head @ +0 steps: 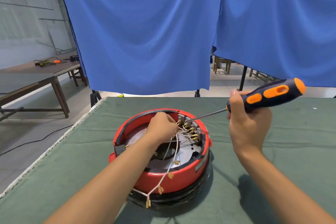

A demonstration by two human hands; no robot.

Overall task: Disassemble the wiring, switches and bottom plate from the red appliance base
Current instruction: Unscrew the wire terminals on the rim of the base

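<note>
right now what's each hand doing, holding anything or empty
Left hand: pinching the white wires inside the red appliance base.
Right hand: gripping the screwdriver, tip at the terminals.

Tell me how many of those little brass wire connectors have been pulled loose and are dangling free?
4 brass connectors: one lies over the metal plate inside the red base, and three hang down its front. More may hide under the left hand.
</note>
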